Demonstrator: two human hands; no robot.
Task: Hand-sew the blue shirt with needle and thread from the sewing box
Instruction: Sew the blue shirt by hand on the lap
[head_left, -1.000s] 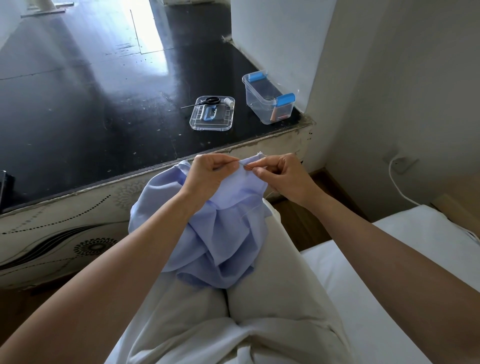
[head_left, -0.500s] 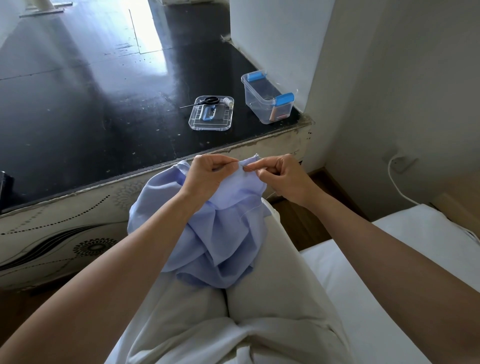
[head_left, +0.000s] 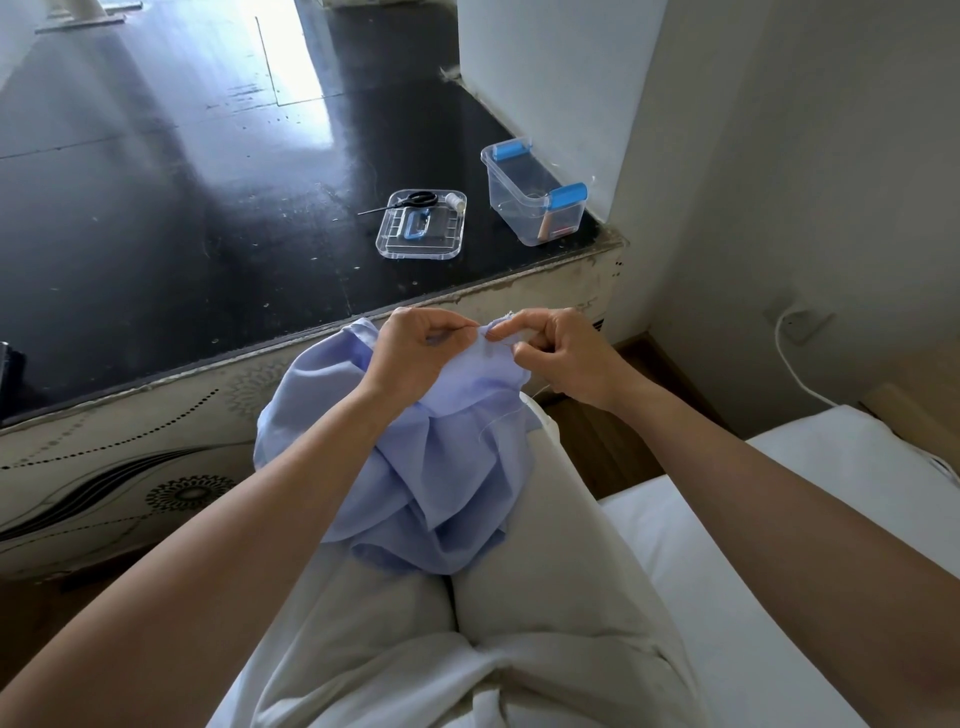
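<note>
The person is sitting with the blue shirt (head_left: 415, 483) bunched on the lap, its upper edge raised between both hands near the table (head_left: 156, 218) edge. The left hand (head_left: 415, 353) is pinching the fabric edge shut between thumb and forefinger; the right hand (head_left: 561, 353) is closing its fingertips on the same edge just beside it, and whether a needle is in that pinch cannot be told, as it is too small to see. A fine pale thread (head_left: 501, 422) is trailing down over the cloth below the right hand. The sewing box (head_left: 535, 202) is standing open at the far right of the table, with its lid (head_left: 421, 228) lying to the left, carrying scissors (head_left: 410, 200) and a spool (head_left: 456, 200). Judgement: a stitch is in progress. To do it well, the left hand should be keeping the edge taut and flat, the stitches small and even, and the thread drawn through slowly to avoid snagging on the loose folds beneath.
</note>
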